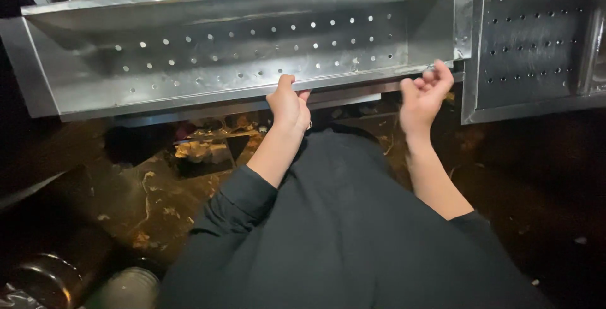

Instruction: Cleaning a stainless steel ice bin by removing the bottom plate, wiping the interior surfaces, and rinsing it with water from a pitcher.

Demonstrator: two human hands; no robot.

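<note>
A long stainless steel tray (158,104) with a perforated bottom fills the upper half of the head view, tilted toward me. My left hand (289,104) grips its near rim at the middle, thumb over the edge. At the tray's right end my right hand (424,94) is next to the rim, fingers curled and apart, fingertips at the edge; whether it holds the rim is unclear. Dark sleeves cover both of my arms.
A second perforated steel panel (536,37) stands at the upper right, beside the tray. Below is a wet, dirty floor (151,202) with scraps of debris. Two round metal containers (50,280) sit at the lower left.
</note>
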